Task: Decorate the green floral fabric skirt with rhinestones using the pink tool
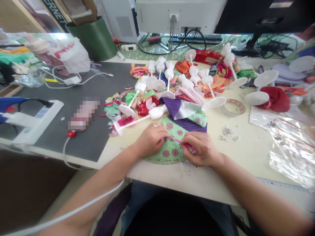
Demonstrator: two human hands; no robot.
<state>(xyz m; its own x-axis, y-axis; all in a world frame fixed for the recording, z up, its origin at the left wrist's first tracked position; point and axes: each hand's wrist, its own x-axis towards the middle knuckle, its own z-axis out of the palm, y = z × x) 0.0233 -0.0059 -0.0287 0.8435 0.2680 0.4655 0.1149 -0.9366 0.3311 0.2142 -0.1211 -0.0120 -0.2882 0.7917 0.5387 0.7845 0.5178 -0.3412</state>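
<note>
A green fabric piece with pink flowers (175, 152) lies spread at the table's front edge, its bottom edge curved. Resting on its left side is my left hand (154, 139), fingers curled and pressed together at the cloth; a ring shows on it. My right hand (200, 149) is closed around a slim pink pen-like tool (190, 147), whose tip points left at a printed flower near my left fingertips. Purple striped fabric (194, 125) lies just behind. To the right is a small pile of shiny beads or rhinestones (226, 131).
Several white doll-shaped stands (169, 73) lie and stand among colourful fabric scraps behind my hands. A tape roll (233, 108) and clear plastic bags (285, 154) are at right. A power strip (39, 121) and white cable (81, 78) occupy the left; a monitor (177, 16) stands behind.
</note>
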